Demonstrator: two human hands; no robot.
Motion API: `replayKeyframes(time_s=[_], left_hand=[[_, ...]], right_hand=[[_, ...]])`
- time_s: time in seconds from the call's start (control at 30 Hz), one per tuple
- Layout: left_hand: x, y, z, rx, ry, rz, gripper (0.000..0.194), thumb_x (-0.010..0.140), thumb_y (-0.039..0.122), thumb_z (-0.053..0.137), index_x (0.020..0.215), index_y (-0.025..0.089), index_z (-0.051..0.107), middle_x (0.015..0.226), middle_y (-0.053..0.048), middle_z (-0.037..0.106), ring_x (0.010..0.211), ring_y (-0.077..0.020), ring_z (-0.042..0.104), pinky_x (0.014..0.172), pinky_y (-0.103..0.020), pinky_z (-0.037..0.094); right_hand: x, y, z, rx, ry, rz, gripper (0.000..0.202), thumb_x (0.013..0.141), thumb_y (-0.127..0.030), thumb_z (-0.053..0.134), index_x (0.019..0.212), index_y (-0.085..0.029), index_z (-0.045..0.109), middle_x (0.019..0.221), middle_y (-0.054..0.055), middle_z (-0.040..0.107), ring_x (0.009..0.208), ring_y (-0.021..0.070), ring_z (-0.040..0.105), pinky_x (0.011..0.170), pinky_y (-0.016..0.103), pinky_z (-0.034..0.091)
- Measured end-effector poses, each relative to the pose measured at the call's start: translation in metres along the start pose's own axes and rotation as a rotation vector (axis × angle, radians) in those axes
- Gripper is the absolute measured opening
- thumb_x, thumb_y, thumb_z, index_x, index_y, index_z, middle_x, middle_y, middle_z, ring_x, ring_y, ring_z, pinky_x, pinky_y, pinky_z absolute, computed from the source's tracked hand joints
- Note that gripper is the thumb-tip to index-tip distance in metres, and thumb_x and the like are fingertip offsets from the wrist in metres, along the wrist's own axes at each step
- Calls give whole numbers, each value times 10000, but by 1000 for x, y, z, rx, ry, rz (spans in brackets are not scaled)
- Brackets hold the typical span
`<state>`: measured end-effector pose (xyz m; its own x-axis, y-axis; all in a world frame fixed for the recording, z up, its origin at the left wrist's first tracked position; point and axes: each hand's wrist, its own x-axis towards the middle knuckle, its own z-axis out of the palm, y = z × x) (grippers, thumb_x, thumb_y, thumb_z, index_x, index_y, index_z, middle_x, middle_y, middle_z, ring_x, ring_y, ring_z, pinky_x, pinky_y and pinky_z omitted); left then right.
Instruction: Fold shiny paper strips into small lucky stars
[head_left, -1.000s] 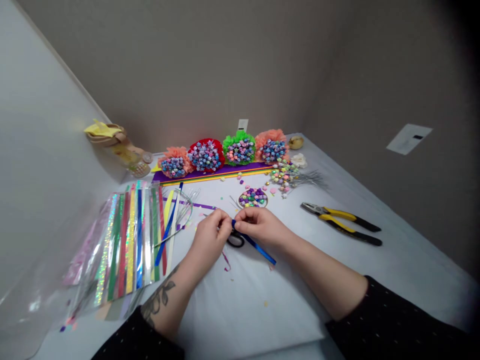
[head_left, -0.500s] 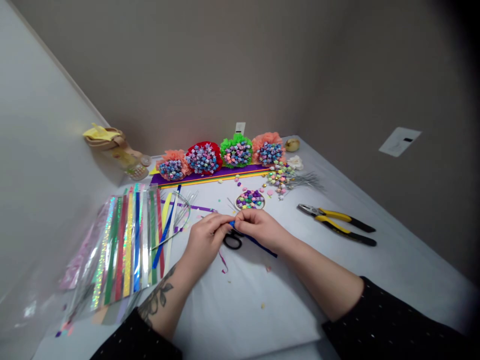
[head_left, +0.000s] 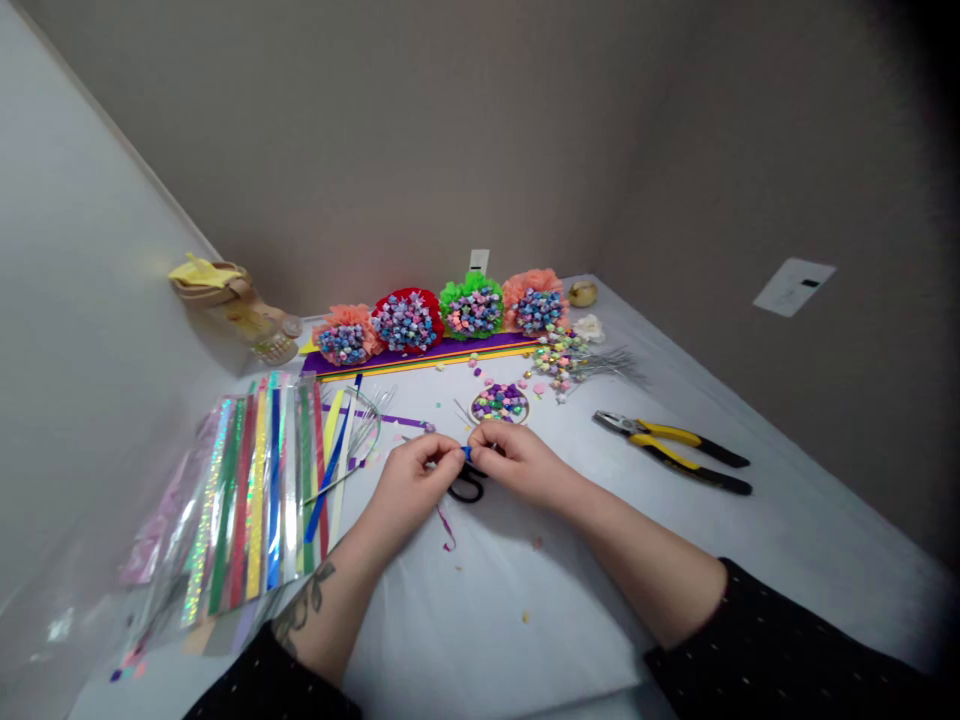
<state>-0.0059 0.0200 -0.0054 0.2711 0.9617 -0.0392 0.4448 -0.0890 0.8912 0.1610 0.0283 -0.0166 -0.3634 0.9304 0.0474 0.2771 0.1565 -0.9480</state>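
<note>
Between my two hands is a small folded piece of blue paper strip (head_left: 466, 454), pinched at its two sides by thumbs and fingertips. My left hand (head_left: 420, 472) is closed on its left side, and my right hand (head_left: 514, 462) grips the right side. Most of the strip is hidden by the fingers. Just beneath lie scissors (head_left: 469, 487) with black handles, their blades mostly covered by my hands. Beyond the fingertips sits a round dish (head_left: 527, 408) filled with small folded paper stars (head_left: 499, 402) in purple, pink and green.
Clear sleeves of colored paper strips (head_left: 255, 500) lie at left. Yellow-black pliers (head_left: 675, 450) rest at right. Along the back stand several star bouquets in crepe paper (head_left: 409, 320), near wired stars (head_left: 562, 355). A basket-like container (head_left: 232, 300) stands at back left.
The long tail of the blue strip that hung below my right hand no longer shows. Both hands stay together over the scissors, with slight finger movement.
</note>
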Motion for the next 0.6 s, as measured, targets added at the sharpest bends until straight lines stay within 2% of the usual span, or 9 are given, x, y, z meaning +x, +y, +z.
replayKeyframes(time_s=[0.07,0.13,0.23,0.3,0.43,0.6], left_hand=[[1,-1,1,-28,-21,-26,168,764,268,526,685,152,619,644,3,607,611,-133,541,573,-213,419],[1,-2,1,-49,15,-27,144,747,249,532,655,156,591,614,16,578,594,-123,522,563,-206,408],[0,-2,1,-52,197,9,147,743,236,547,616,162,548,589,29,539,580,-111,494,553,-198,393],[-2,-1,1,-37,297,46,151,754,239,552,624,164,546,595,27,531,584,-111,490,549,-198,393],[-6,1,4,36,355,175,146,782,232,551,653,165,567,640,12,544,619,-119,509,552,-204,401],[-9,2,8,87,329,313,126,802,204,569,685,165,596,647,7,568,626,-116,524,584,-212,404]], right_hand=[[-1,1,1,-54,7,-37,106,746,-171,481,649,-171,522,616,-22,478,583,114,443,550,226,335],[-3,1,3,-94,92,-93,76,747,-164,514,677,-173,542,665,-7,522,640,130,487,602,243,372],[-7,-2,5,-182,362,-238,34,745,-155,562,723,-181,566,777,25,564,811,176,520,764,309,389],[-11,-6,7,-195,449,-302,63,752,-138,566,710,-185,570,785,30,566,842,184,517,801,325,382],[-15,-10,12,-102,414,-266,94,756,-122,574,687,-185,584,739,17,564,752,155,521,705,276,404],[-15,-10,16,-43,432,-215,79,751,-132,587,687,-179,599,722,13,571,704,142,514,636,252,396]])
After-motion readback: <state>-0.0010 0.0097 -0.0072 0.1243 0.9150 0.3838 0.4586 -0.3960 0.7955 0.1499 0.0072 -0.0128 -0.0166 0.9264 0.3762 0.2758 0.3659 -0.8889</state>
